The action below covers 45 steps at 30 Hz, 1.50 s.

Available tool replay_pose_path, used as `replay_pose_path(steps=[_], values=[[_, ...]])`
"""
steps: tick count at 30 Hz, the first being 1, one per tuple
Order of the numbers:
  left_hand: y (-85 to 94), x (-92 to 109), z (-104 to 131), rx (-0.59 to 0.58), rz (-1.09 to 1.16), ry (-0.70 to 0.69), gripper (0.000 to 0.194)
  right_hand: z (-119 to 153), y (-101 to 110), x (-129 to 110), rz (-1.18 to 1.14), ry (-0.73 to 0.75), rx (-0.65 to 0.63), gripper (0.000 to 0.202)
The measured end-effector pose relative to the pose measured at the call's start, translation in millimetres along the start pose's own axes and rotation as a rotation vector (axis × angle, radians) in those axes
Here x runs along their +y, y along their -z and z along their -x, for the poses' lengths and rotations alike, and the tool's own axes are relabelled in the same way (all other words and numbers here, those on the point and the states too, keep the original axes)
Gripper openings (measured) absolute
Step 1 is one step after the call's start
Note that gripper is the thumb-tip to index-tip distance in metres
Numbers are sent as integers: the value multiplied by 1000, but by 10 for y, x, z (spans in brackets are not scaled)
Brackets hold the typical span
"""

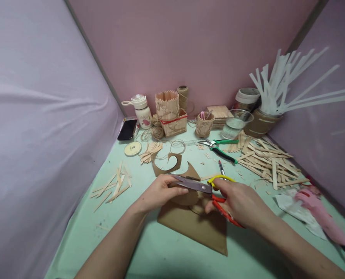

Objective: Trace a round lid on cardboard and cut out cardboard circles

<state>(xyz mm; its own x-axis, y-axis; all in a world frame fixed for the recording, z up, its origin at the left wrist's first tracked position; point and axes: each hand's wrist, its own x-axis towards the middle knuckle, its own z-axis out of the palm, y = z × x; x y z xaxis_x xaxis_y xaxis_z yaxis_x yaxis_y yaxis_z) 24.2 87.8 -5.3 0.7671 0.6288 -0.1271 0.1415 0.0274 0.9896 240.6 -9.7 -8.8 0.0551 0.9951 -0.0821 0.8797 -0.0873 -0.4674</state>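
Note:
Red and yellow handled scissors (199, 186) are in my right hand (233, 197), whose fingers go through the handles. Their blades point left, over a rounded piece of brown cardboard (185, 197). My left hand (163, 190) pinches that piece at its left edge, thumb on top, close to the blade tips. Under both hands lies a larger flat cardboard sheet (195, 228). Curved cardboard offcuts (160, 168) rest on the table just beyond the hands. A marker (221, 168) lies behind the scissors.
Green-handled pliers (223, 151) and piled wooden sticks (268, 162) lie right of centre. A pink glue gun (320, 213) is at the right edge. Loose sticks (111, 188) lie left. Along the back stand a bottle (143, 112), a wooden basket (174, 126) and a clear cup (233, 126).

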Motion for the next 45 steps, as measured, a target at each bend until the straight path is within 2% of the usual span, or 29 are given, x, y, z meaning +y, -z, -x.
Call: replay_pose_path(steps=[3,7,11,14,16,19,22,26,32,35,38,41,45], values=[[-15,3,6,37,45,41,31,-34,-19,36,-61,-33,17,34],[-46,-32,16,100,96,187,32,-101,-63,45,-495,-86,9,37],[-108,-70,5,94,53,188,30,-104,-109,-56,-898,-78,-75,38],[-178,-81,-15,113,36,184,28,-83,-155,-123,-964,-94,-113,41],[-229,-86,-30,150,142,162,33,-85,-186,-131,-966,-141,-25,42],[-294,-102,-49,153,433,121,48,-112,-214,-103,-1061,-221,177,44],[-328,-127,-63,175,559,139,42,-137,-217,-79,-1141,-261,260,44],[-321,-153,-71,277,538,165,31,-141,-219,-84,-1144,-253,217,43],[-298,-170,-86,330,583,110,29,-116,-261,-131,-1061,-249,139,44],[-321,-176,-89,319,648,87,32,-95,-325,-157,-1015,-237,121,42],[-352,-171,-79,294,702,98,30,-77,-367,-155,-965,-164,84,39],[-348,-160,-67,319,680,103,28,-72,-314,-113,-833,-83,31,37],[-268,-165,-69,383,563,67,27,-85,-140,-25,-495,-33,-42,42]])
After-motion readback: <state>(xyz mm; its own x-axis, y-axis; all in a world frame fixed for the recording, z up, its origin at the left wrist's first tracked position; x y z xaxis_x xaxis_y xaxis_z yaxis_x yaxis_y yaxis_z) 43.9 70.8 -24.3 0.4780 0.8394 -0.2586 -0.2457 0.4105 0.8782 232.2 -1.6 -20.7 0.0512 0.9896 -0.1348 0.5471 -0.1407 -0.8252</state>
